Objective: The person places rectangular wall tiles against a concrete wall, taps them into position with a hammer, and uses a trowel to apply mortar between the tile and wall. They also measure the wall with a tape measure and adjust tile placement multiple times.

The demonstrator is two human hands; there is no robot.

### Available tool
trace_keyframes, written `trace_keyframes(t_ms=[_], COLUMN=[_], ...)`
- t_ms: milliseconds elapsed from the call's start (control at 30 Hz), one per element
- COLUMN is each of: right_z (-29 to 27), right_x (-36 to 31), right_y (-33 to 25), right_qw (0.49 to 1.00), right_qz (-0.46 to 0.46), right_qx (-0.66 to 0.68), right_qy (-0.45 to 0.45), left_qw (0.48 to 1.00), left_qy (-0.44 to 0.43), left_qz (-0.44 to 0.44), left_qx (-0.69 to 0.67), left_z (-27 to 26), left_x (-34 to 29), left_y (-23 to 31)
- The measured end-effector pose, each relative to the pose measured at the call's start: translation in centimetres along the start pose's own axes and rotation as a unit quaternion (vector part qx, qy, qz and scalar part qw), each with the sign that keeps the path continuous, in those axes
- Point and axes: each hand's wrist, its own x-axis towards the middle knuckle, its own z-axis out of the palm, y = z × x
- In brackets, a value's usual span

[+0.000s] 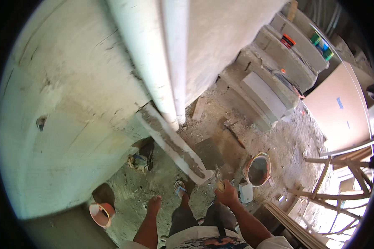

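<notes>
With twelve o'clock straight ahead of the person, the left hand (155, 202) hangs over the floor; I cannot tell if its fingers are apart or together, and no thing is seen in it. The right hand (227, 195) is closed around a small tan object (220, 185) (perhaps a handle, but its kind is hidden). Just beyond this hand, at its ten o'clock, comes the near end of a long low block (170, 140) with a dark strip along its top. Its long axis runs away toward between ten and eleven o'clock, so the right hand is the nearer one; from the left hand, the near end lies at two o'clock. A bucket of grey material (258, 171) stands at the right hand's two o'clock. Farther, a hammer (235, 137) lies at twelve, and two pale pipes (147, 54) rise beside the block's far part, with concrete steps (257, 93) toward one o'clock.
</notes>
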Motion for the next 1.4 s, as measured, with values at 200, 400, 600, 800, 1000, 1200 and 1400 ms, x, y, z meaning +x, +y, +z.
trace_keyframes(t_ms=[200, 400, 600, 800, 1000, 1200, 1400], right_z=[-4.4, -7.6, -7.9, -2.6, 1.8, 1.6, -1.5], right_x=[-2.3, 0.5, 7.8, 17.6, 19.3, 11.1, 5.2], right_y=[11.7, 29.6, 48.4, 57.9, 57.9, 59.3, 56.5], right_qw=[0.979, 0.929, 0.894, 0.885, 0.924, 0.919, 0.921], right_qz=[0.056, 0.355, 0.444, 0.462, 0.382, 0.367, 0.341], right_qx=[0.152, -0.004, -0.054, -0.059, 0.004, 0.136, 0.156], right_qy=[0.125, 0.101, -0.02, -0.032, -0.031, 0.05, 0.106], left_qw=[0.988, 0.997, 0.982, 0.957, 0.981, 0.981, 0.971], left_qy=[0.005, -0.049, -0.177, -0.287, -0.178, -0.135, -0.207], left_qz=[0.078, 0.013, 0.05, -0.047, -0.079, -0.032, -0.013], left_qx=[-0.136, 0.055, 0.047, 0.009, 0.015, 0.134, 0.121], left_z=[1.2, 6.5, 20.1, 29.2, 25.8, 24.0, 27.1], left_x=[-2.5, -3.1, -7.4, -10.3, -8.8, -6.6, -9.7], left_y=[5.4, 10.6, 14.3, 14.9, 16.2, 19.7, 25.0])
